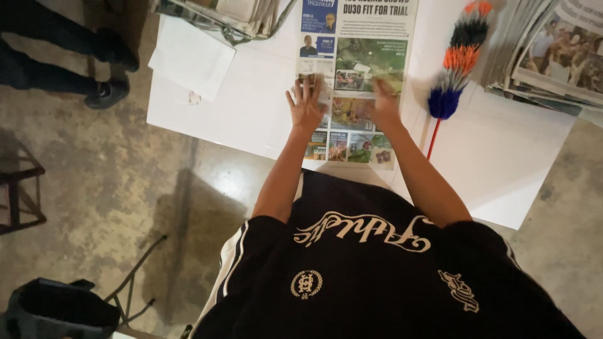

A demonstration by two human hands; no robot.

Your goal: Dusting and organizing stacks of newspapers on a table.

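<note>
A folded newspaper [361, 56] lies flat on a white table [251, 107], printed side up with colour pictures. My left hand [306, 103] rests flat on its lower left part, fingers spread. My right hand [384, 100] presses on the paper's lower right part; it is blurred, with the fingers seeming extended. Neither hand grips anything.
A feather duster [460, 59] with orange, black and blue bands lies to the right of the paper. Stacks of newspapers sit at the far right [553, 56] and top centre [232, 16]. Another person's dark shoes [107, 93] stand on the concrete floor at left. A dark bag [59, 311] sits bottom left.
</note>
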